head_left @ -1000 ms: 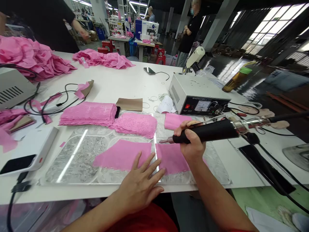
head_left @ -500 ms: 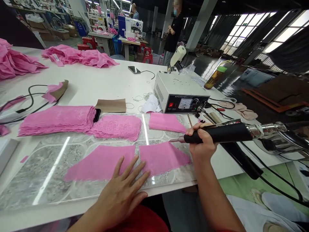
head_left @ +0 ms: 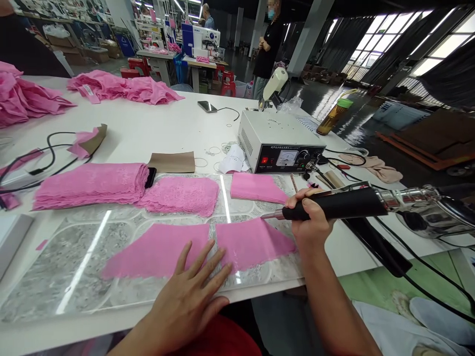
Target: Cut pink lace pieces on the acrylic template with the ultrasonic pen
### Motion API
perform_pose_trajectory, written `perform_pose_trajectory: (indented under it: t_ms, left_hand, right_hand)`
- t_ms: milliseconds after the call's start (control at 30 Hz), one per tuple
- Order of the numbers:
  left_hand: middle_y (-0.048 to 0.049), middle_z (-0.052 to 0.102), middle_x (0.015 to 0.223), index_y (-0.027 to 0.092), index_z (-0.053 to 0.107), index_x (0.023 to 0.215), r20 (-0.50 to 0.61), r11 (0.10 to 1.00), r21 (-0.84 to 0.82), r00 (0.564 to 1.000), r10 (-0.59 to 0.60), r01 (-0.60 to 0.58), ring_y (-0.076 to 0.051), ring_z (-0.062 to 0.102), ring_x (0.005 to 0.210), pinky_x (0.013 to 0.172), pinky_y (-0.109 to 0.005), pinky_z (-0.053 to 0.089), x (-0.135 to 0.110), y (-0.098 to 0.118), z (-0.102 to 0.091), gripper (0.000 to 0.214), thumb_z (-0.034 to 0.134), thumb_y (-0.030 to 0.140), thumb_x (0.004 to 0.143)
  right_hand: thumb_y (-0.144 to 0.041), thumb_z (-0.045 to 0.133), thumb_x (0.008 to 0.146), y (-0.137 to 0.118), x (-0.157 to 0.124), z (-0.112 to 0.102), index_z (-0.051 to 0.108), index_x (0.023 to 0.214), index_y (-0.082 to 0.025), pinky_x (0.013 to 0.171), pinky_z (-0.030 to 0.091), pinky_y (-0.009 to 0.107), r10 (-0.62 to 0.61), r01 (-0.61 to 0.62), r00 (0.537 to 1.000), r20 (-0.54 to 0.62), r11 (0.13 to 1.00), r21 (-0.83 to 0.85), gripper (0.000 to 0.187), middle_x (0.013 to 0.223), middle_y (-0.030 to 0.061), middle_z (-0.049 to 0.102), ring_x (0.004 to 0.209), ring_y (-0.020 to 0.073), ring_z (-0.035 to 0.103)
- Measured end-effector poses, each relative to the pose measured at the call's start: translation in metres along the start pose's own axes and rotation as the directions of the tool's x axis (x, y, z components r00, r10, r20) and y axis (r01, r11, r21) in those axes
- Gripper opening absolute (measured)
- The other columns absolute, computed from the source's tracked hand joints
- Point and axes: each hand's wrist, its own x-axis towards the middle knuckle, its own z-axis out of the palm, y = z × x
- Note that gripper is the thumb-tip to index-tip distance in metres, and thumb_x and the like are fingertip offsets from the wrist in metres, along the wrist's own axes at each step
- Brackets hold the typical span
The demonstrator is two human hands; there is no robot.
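Two pink fabric panels (head_left: 156,249): side by side on marbled sheet (head_left: 92,269).
Left hand (head_left: 193,287): spread flat across both.
Right hand (head_left: 311,220): clamped around black-handled probe (head_left: 349,203).
Metal tip (head_left: 273,214): shifted along top edge of right panel (head_left: 248,244), apparently to its end.

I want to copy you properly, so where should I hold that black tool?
Probably take the black tool by the front of its thick barrel, coming from the near side, as the right hand does. It lies crosswise, and the barrel is long and round, so it's easy to wrap around. I'd avoid the thin metal tip, which points left, and the metal fittings at the other end.
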Motion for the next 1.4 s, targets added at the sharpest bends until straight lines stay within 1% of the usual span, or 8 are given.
perform_pose_trajectory:
  t_ms: [200,467,567,667,800,900,1100,1400]
  left_hand:
    - [-0.002,0.054,0.14,0.025,0.058,0.131,0.045,0.999,0.037,0.999,0.023,-0.025,-0.027,0.035,0.14,0.121,-0.05,0.001,-0.003,-0.002,-0.001,0.04,0.056,0.037,0.092]
    - [-0.0023,0.055,0.14,0.025,0.059,0.129,0.011,1.0,0.007,1.0,0.001,-0.001,-0.026,0.032,0.142,0.121,-0.049,0.003,-0.004,-0.001,0.002,0.038,0.054,0.038,0.093]
    - [-0.0016,0.056,0.139,0.026,0.06,0.128,-0.032,0.998,-0.051,0.999,-0.031,0.029,-0.025,0.033,0.141,0.121,-0.049,0.004,-0.004,0.0,0.005,0.04,0.055,0.045,0.093]
    - [-0.0018,0.055,0.14,0.027,0.059,0.13,-0.042,0.993,-0.1,0.997,-0.061,0.057,-0.025,0.035,0.14,0.121,-0.049,0.006,-0.004,0.001,0.009,0.045,0.056,0.05,0.091]
    - [-0.0004,0.053,0.142,0.03,0.057,0.132,-0.039,0.989,-0.131,0.997,-0.071,0.065,-0.026,0.038,0.139,0.121,-0.05,0.008,-0.004,0.001,0.011,0.044,0.054,0.051,0.093]
    - [0.0005,0.052,0.142,0.032,0.058,0.131,-0.034,0.987,-0.143,0.996,-0.078,0.073,-0.026,0.04,0.137,0.121,-0.05,0.009,-0.004,0.001,0.012,0.044,0.052,0.053,0.093]
    - [-0.0002,0.052,0.142,0.033,0.054,0.134,-0.029,0.987,-0.146,0.996,-0.08,0.075,-0.027,0.041,0.137,0.12,-0.051,0.01,-0.003,0.001,0.012,0.047,0.053,0.054,0.092]
    - [-0.0009,0.054,0.141,0.033,0.054,0.134,-0.033,0.99,-0.124,0.997,-0.07,0.065,-0.027,0.041,0.137,0.12,-0.051,0.011,-0.003,0.001,0.012,0.048,0.053,0.054,0.092]
  right_hand:
    - [-0.017,0.061,0.066,0.0,-0.002,0.0,0.056,0.071,-0.02,0.054,0.046,0.029,0.007,-0.007,1.0,-0.005,1.0,0.01,0.008,0.069,-0.0051,0.055,0.05,0.0099,0.054]
    - [-0.018,0.057,0.063,-0.007,-0.001,-0.003,0.054,0.072,-0.02,0.053,0.045,0.028,-0.009,0.01,0.998,-0.055,1.0,0.024,0.01,0.069,-0.0048,0.054,0.048,0.009,0.052]
    - [-0.019,0.056,0.062,-0.016,-0.001,-0.011,0.054,0.072,-0.02,0.052,0.045,0.028,-0.03,0.029,0.997,-0.068,1.0,-0.005,0.01,0.068,-0.0048,0.054,0.048,0.0087,0.052]
    - [-0.02,0.056,0.061,-0.026,-0.002,-0.026,0.053,0.071,-0.02,0.051,0.045,0.028,-0.046,0.042,0.994,-0.099,0.998,-0.035,0.011,0.068,-0.0047,0.054,0.047,0.0089,0.052]
    - [-0.021,0.057,0.061,-0.037,-0.006,-0.048,0.053,0.071,-0.019,0.05,0.045,0.028,-0.036,0.027,0.991,-0.13,0.997,-0.069,0.012,0.068,-0.005,0.053,0.047,0.0085,0.052]
    - [-0.022,0.058,0.061,-0.043,-0.009,-0.059,0.054,0.072,-0.02,0.05,0.045,0.027,-0.036,0.023,0.989,-0.146,0.996,-0.091,0.012,0.068,-0.0051,0.053,0.047,0.0084,0.052]
    - [-0.021,0.059,0.061,-0.046,-0.011,-0.064,0.055,0.072,-0.02,0.05,0.045,0.028,-0.041,0.027,0.986,-0.159,0.996,-0.085,0.012,0.067,-0.0053,0.054,0.046,0.0087,0.052]
    - [-0.022,0.059,0.064,-0.041,-0.011,-0.064,0.054,0.074,-0.02,0.05,0.045,0.028,-0.037,0.027,0.992,-0.119,0.996,-0.087,0.011,0.068,-0.0044,0.055,0.046,0.0094,0.053]
